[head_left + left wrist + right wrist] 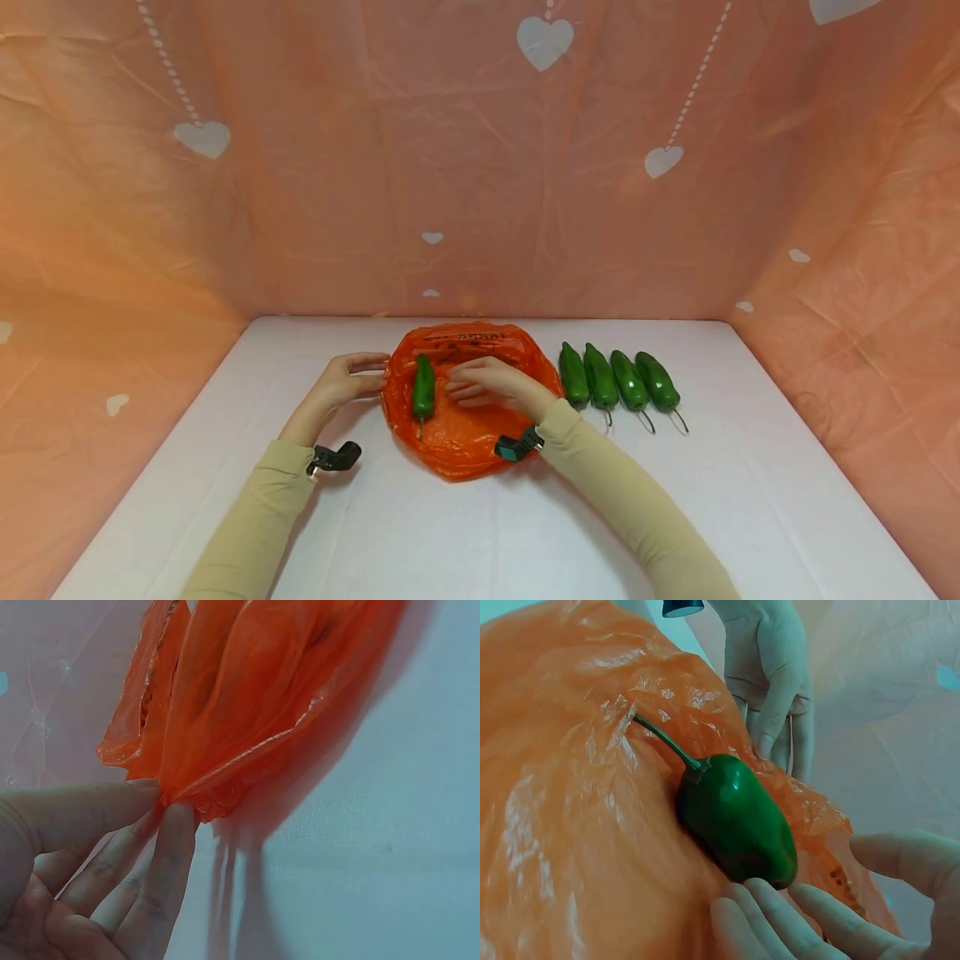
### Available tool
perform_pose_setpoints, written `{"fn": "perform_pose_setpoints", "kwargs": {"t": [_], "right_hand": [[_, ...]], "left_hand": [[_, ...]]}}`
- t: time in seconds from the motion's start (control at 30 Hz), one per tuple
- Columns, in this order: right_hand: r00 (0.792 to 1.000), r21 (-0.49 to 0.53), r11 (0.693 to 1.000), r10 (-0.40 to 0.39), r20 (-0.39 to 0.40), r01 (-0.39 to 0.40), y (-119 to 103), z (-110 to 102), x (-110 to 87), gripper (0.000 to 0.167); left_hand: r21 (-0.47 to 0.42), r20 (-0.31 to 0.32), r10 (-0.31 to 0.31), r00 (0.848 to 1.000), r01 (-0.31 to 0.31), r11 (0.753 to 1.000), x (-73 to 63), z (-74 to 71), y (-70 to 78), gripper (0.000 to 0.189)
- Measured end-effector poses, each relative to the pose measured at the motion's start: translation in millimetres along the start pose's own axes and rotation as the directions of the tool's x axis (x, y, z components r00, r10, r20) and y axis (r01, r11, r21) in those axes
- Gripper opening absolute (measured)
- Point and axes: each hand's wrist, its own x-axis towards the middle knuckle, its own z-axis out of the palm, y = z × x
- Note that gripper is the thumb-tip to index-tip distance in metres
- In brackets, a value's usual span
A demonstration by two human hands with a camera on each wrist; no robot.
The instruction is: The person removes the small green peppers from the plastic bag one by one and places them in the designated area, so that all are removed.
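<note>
An orange plastic bag (457, 442) lies spread on the white table, its mouth wide. One green pepper (423, 387) sits inside it, toward the left, its stem pointing at the near side. My left hand (341, 383) pinches the bag's left rim between thumb and finger, as the left wrist view shows at the gathered plastic (247, 697). Over the bag, just right of that pepper, is my right hand (495, 383). In the right wrist view its fingers (761, 904) are loosely extended beside the pepper's tip and grip nothing.
Several more green peppers (600, 379) lie in a row on the white table (420, 542), right of the bag, stems toward the near side. An orange sheet with white hearts (487, 167) encloses the table's back and sides. Each wrist wears a small black camera (337, 457).
</note>
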Motion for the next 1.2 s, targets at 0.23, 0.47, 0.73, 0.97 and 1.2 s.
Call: {"fn": "perform_pose_setpoints", "kwargs": {"t": [0.23,0.47,0.73,0.97,1.2], "right_hand": [[0.999,0.000,1.000,0.018,-0.034,-0.018,3,4,9.3,0.040],[0.999,0.020,0.999,0.040,-0.028,-0.040,4,5,14.6,0.040],[0.999,0.010,0.999,0.032,-0.043,-0.032,4,11,18.9,0.038],[0.994,-0.018,0.998,0.050,-0.095,-0.052,-1,19,23.6,0.036],[0.981,-0.070,0.993,0.085,-0.173,-0.099,-4,27,26.7,0.038]], "left_hand": [[0.010,0.003,0.010,1.000,-0.010,1.000,2.6,0.9,-0.4,0.051],[0.027,-0.002,0.006,1.000,-0.006,1.000,4.4,1.3,-2.3,0.051],[0.020,-0.005,0.009,1.000,-0.009,1.000,4.5,1.9,-2.4,0.052],[0.015,-0.012,0.003,1.000,-0.003,1.000,3.6,1.8,-1.3,0.052],[0.022,-0.013,0.006,1.000,-0.006,1.000,3.3,2.8,-2.3,0.052]]}}
